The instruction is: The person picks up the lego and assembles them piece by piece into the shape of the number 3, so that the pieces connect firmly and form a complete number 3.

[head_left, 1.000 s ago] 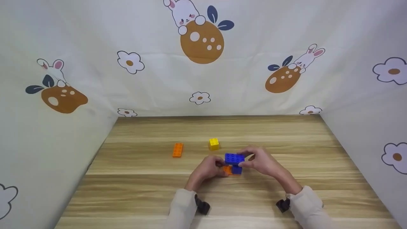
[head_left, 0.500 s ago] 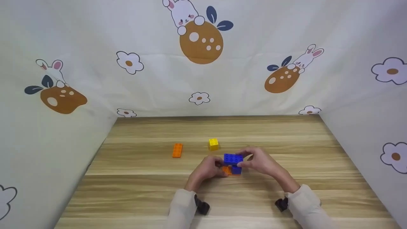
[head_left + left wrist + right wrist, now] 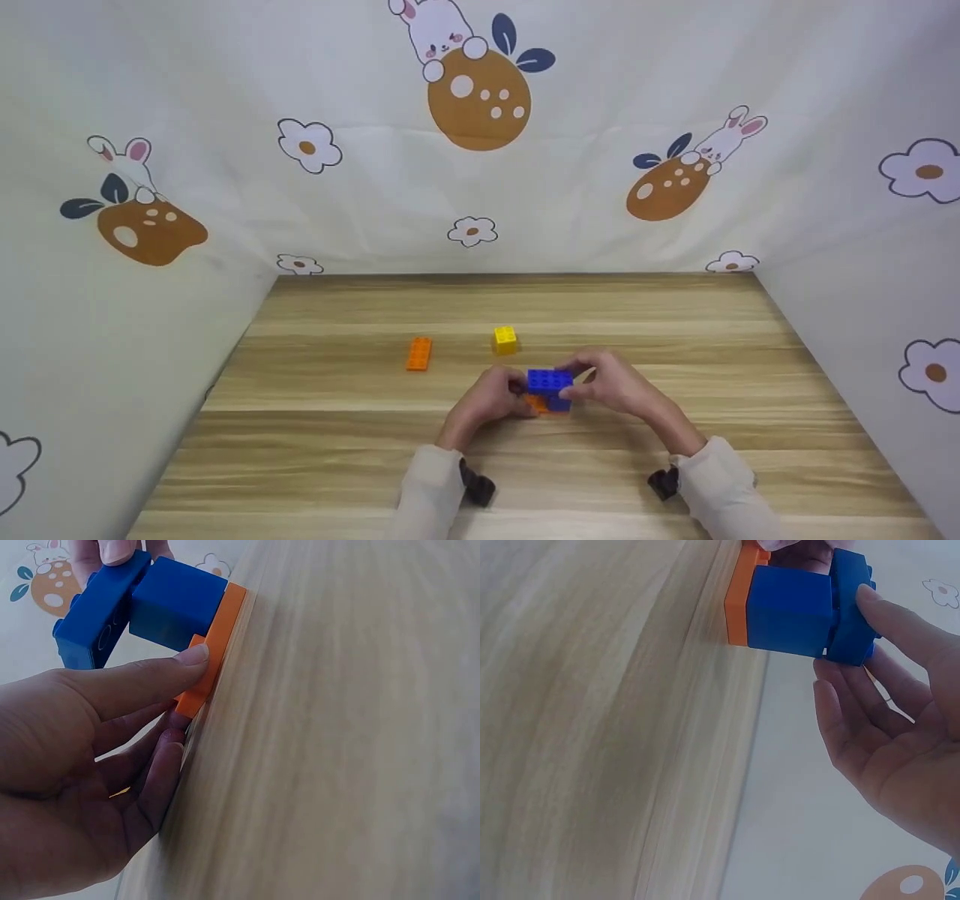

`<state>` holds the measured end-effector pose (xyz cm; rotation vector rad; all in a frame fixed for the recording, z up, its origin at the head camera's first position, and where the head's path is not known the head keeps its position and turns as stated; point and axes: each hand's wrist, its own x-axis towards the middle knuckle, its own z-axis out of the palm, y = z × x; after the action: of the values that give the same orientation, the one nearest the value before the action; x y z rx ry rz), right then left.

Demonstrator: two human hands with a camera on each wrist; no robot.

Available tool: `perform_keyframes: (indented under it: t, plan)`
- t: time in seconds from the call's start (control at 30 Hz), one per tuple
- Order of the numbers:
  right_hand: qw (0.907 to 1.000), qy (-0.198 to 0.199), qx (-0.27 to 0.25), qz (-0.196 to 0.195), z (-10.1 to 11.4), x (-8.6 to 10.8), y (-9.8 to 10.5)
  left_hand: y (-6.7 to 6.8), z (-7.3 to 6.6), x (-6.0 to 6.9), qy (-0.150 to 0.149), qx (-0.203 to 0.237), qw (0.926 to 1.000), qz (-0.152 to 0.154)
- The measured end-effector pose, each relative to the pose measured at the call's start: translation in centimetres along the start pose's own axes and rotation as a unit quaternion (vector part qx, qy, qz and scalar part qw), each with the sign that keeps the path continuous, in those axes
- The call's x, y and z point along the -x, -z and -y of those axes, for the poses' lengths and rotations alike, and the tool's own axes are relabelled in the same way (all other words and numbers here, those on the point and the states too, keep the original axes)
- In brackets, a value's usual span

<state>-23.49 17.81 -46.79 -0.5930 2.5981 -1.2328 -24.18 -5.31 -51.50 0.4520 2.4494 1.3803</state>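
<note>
An orange plate (image 3: 215, 649) lies flat on the table, and my left hand (image 3: 492, 395) pinches its left end between thumb and fingers. A blue block (image 3: 790, 610) stands on the plate's right end. Over that block is a thinner blue brick (image 3: 549, 381) with studs up, which my right hand (image 3: 614, 381) grips at its right end by thumb and fingers. The thinner brick (image 3: 850, 607) meets the block's top with a narrow gap showing in the right wrist view, and its other end overhangs the orange plate.
A yellow block (image 3: 505, 340) stands behind the hands. Another orange plate (image 3: 419, 354) lies farther left on the wooden table (image 3: 337, 450). Patterned cloth (image 3: 375, 187) hangs along the back and both sides.
The thinner blue brick, held by my right hand, has come down closer onto the blue block. My left hand has stayed in place on the orange plate.
</note>
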Motion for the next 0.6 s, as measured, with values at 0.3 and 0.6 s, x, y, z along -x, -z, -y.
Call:
perform_keyframes:
  t: [0.3,0.6]
  plan:
    - [0.9999,0.010,-0.011,0.003,-0.19,-0.01,0.07,0.00,-0.01,-0.07,0.016,-0.008,0.9998,0.003]
    - [0.9998,0.020,0.002,-0.001,-0.04,-0.15,-0.01,0.09,-0.02,0.05,0.006,-0.018,0.9998,0.002]
